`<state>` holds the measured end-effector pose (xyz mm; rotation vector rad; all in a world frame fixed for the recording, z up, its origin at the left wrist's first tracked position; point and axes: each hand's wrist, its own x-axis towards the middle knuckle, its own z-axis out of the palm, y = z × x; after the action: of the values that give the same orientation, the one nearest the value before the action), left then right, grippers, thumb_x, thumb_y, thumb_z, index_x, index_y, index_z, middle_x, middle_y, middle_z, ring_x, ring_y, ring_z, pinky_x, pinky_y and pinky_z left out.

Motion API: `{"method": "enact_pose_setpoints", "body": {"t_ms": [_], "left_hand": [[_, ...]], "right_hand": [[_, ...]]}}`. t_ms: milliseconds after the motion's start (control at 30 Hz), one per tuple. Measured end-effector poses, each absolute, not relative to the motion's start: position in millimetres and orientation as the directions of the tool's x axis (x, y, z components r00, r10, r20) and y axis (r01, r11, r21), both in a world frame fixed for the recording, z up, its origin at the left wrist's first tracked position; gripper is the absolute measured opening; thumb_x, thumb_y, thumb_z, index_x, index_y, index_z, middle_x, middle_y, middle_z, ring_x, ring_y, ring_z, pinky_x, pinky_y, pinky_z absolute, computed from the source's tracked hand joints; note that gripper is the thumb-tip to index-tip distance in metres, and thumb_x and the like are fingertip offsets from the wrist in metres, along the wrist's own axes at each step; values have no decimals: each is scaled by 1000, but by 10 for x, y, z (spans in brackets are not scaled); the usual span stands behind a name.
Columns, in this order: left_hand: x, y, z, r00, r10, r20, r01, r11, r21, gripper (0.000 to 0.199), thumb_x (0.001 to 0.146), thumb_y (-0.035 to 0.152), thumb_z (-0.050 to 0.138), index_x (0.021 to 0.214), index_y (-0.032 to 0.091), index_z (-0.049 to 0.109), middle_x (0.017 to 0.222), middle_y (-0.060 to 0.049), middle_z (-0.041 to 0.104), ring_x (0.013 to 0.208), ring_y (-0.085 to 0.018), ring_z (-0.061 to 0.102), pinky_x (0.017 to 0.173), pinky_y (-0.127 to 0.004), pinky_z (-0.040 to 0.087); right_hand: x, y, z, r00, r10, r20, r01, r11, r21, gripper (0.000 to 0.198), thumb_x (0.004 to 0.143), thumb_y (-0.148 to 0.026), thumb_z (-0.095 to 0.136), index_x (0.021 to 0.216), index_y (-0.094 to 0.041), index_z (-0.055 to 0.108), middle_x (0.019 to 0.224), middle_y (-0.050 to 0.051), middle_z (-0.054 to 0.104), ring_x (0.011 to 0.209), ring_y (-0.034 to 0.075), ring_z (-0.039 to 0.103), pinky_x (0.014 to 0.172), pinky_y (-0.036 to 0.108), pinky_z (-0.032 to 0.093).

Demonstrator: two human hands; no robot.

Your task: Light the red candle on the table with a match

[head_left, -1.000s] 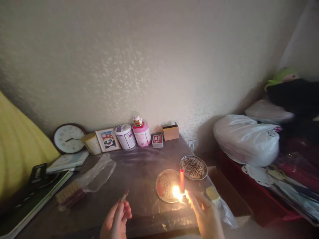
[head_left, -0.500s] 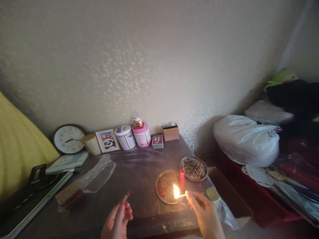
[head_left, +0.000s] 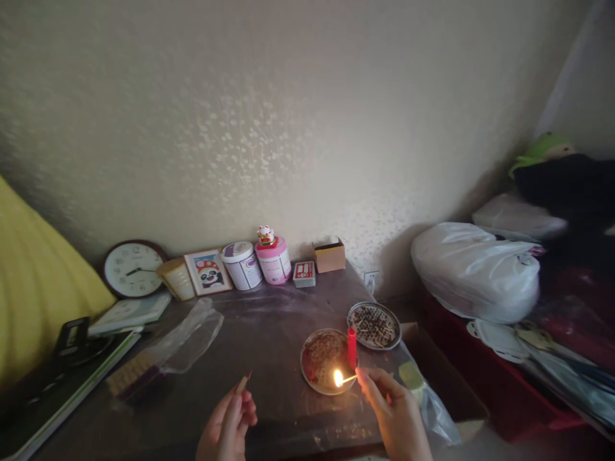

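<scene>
In my right hand [head_left: 391, 403], thumb and fingers pinch a burning match [head_left: 350, 378], its flame pointing left over the front of a round, stained metal lid [head_left: 321, 362]. A red candle [head_left: 352, 346] stands upright at that lid's right side, just behind my fingertips; no flame shows on it. My left hand [head_left: 229, 416] is closed round a small, pale, narrow thing with a dark reddish edge, which looks like a matchbox [head_left: 243, 384] seen edge-on. It is held at the table's front, left of the lid.
Behind the lid sits a round tin [head_left: 373, 325] of used matches. Along the wall stand a clock [head_left: 133, 269], picture frame [head_left: 208, 271], two cans, a card deck [head_left: 304, 274] and a small cardboard box [head_left: 330, 256]. A plastic-wrapped pack [head_left: 134, 381] lies left; a white bag [head_left: 475, 269] is right.
The match flame has become smaller and its glow dimmer. My right hand has shifted barely, the flame slightly lower and to the left. My left hand stays almost still.
</scene>
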<state>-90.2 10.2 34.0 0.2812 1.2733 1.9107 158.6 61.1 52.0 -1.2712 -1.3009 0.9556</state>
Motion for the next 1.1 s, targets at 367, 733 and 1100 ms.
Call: {"method": "enact_pose_setpoints", "body": {"t_ms": [367,733,1100], "left_hand": [[-889,135,347,-666,700,-258,-511,-175,842,58,39,46,91,87,16,76,69,-4,69,60,-13,60,52,-20,51],[-956,142,274,-660,699,-277,-544,-190,817,51,40,43,92,80,15,75,66,-4,71,57,-14,62,49,-22,51],[-983,144,250,-651,705,-283,-553,-185,812,48,42,41,91,79,14,76,66,-5,70,56,-15,62,49,-23,51]], "right_hand": [[1547,623,520,44,942,334,275,310,-910,32,86,-48,58,75,-21,70,69,1,67,62,16,61,57,19,48],[1523,612,565,28,922,385,297,360,-884,30,87,-46,58,76,-22,71,71,2,68,63,15,63,58,19,48],[1533,682,532,61,969,238,190,223,-956,31,80,-49,65,80,-19,75,68,3,73,62,18,66,56,19,50]]}}
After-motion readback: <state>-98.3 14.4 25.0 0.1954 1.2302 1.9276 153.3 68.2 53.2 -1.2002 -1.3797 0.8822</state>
